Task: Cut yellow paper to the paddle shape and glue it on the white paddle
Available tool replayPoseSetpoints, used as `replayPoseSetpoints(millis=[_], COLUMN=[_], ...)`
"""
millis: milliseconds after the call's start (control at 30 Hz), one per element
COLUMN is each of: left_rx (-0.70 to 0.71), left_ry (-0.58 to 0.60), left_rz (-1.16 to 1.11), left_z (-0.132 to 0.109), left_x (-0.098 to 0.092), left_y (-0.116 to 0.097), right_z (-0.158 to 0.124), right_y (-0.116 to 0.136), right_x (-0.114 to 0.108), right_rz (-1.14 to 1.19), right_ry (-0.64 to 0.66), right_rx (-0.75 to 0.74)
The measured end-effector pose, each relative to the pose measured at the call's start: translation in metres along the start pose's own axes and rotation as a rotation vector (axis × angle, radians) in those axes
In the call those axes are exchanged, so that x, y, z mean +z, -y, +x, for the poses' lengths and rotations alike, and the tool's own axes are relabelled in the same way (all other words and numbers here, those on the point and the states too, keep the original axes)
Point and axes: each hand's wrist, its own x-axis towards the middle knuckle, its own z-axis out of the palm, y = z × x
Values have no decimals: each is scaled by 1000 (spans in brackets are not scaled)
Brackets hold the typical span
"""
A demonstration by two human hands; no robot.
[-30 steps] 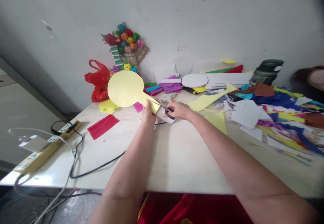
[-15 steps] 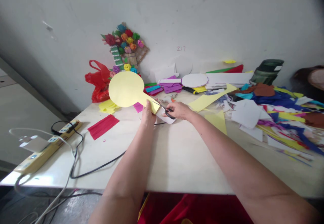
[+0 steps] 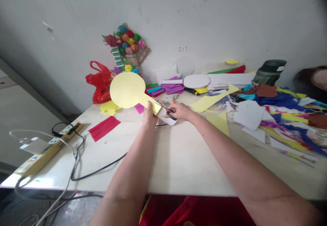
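A yellow paper shape (image 3: 127, 90), round with a straight handle-like strip, is held above the table by its strip. My left hand (image 3: 149, 115) pinches that strip, thumb on top and fingers beneath. Under the strip a white piece (image 3: 168, 117) sticks out toward the right. My right hand (image 3: 180, 112) grips black-handled scissors (image 3: 171, 114), their blades lying along the edge of the strip. Part of the blades is hard to make out against the paper. Yellow paper offcuts (image 3: 213, 99) lie to the right of my right hand.
A power strip (image 3: 48, 147) with cables runs along the left table edge. Near it lies red crepe paper (image 3: 104, 128). Colourful scraps (image 3: 286, 117) heap up on the right, beside a dark green bottle (image 3: 270, 72). Behind stand a red bag (image 3: 100, 83) and paper flowers (image 3: 129, 42).
Almost nothing differs. Both hands, the scissors and the yellow paper shape stay in nearly the same place.
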Motion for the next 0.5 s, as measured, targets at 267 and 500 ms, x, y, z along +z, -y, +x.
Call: replayPoseSetpoints(millis=[267, 500], left_rx=[2, 17], left_ry=[-4, 12], left_rz=[9, 5], left_z=[-1, 1], left_x=[1, -1], left_y=[-1, 0], right_z=[0, 0], right_y=[2, -1], right_x=[-1, 0], right_rz=[27, 40], right_ry=[4, 10], right_rx=[10, 8])
